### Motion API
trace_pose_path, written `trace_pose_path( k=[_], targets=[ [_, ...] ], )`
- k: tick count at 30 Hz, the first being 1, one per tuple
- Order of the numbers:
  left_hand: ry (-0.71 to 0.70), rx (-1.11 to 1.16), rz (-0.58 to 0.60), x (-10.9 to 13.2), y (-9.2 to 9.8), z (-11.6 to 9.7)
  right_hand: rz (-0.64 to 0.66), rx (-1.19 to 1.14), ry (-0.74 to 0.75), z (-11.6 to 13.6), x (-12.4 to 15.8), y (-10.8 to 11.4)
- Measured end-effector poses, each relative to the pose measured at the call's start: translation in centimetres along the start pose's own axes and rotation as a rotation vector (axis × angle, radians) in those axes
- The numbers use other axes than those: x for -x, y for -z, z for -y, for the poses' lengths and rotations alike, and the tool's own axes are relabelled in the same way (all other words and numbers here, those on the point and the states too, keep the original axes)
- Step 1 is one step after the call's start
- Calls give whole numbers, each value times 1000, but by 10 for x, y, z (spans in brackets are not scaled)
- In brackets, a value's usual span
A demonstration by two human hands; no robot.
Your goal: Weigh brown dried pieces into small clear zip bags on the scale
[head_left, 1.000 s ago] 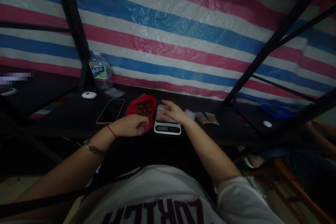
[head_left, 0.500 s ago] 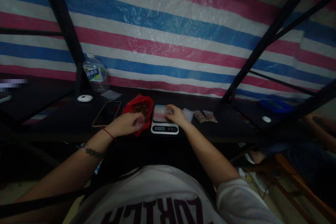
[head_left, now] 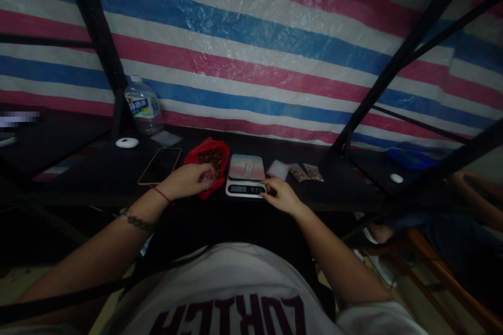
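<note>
My left hand (head_left: pixel 194 179) is closed around a small clear plastic item (head_left: pixel 207 180), perhaps a cup or scoop. It is at the front of an opened red plastic bag (head_left: pixel 189 157) filled with brown, grainy bits (head_left: pixel 211 157). To the bag's right stands a white digital scale (head_left: pixel 230 189) with a lit display. A small clear plastic piece (head_left: pixel 248 166) lies on its weighing plate (head_left: pixel 236 170); its kind is hard to make out. My right hand (head_left: pixel 282 194) reaches the scale's front right corner, thumb and forefinger apart, fingertips at the buttons.
Right of the scale lie a stack of clear bags (head_left: pixel 278 169) and two filled sachets (head_left: pixel 305 172). A phone (head_left: pixel 160 165), a white oval object (head_left: pixel 127 143), more flat bags (head_left: pixel 166 138) and a bottle (head_left: pixel 143 107) are left. Another person's arm (head_left: pixel 475 193) shows at far right.
My right hand has left the clear piece on the weighing plate and moved down and right to the scale's front corner. My left hand stays at the red bag.
</note>
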State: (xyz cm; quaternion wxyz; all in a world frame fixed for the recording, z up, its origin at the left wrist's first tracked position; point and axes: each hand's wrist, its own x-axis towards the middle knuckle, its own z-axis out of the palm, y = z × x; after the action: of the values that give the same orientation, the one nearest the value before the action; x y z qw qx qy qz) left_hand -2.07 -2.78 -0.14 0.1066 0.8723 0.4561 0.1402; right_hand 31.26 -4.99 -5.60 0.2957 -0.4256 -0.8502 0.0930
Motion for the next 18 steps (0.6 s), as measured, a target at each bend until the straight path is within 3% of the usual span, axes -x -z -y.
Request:
trace_pose_path(
  k=[18],
  targets=[
    [-17, 0, 10, 0, -1, 5, -93, 79, 220, -18, 12, -17]
  ],
)
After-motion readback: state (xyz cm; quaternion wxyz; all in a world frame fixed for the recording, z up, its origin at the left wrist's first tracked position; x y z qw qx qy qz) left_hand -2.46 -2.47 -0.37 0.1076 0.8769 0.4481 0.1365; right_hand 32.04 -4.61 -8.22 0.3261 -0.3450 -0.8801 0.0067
